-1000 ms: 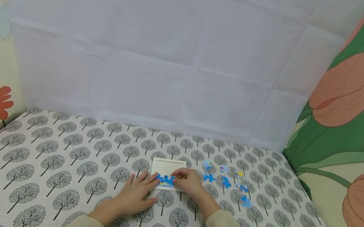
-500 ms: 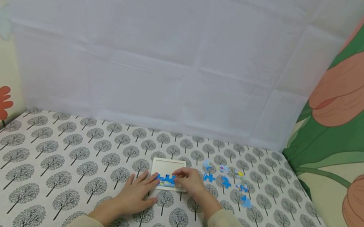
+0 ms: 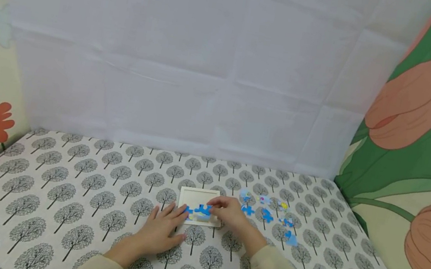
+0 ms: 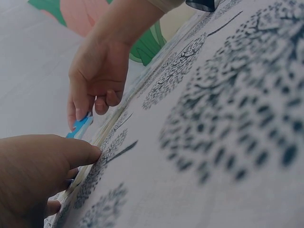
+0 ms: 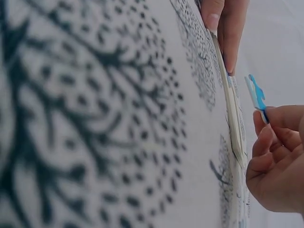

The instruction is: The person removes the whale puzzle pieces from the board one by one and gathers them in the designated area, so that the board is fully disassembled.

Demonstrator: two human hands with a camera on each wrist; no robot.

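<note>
A white puzzle frame (image 3: 200, 190) lies on the table with a blue puzzle piece (image 3: 188, 212) along its lower left. My right hand (image 3: 229, 214) pinches the right end of a blue, jagged-edged section of jigsaw puzzle (image 5: 257, 92) between thumb and fingers. In the right wrist view this section stands clear above the frame, tilted. The left hand (image 3: 161, 229) lies with fingers spread, its fingertips at the frame's left edge. From the left wrist view, only part of the held section (image 4: 78, 127) shows beyond the left hand.
Several loose puzzle pieces (image 3: 267, 216) are scattered right of the frame, mostly blue, some with yellow or pink. A tree-patterned cloth (image 3: 75, 220) covers the table. A white sheet (image 3: 165, 75) hangs behind, and flower-painted walls (image 3: 402, 183) rise at both sides.
The right hand has lifted the blue puzzle section up from the bottom of the frame and shifted slightly right. The left hand has stayed in place.
</note>
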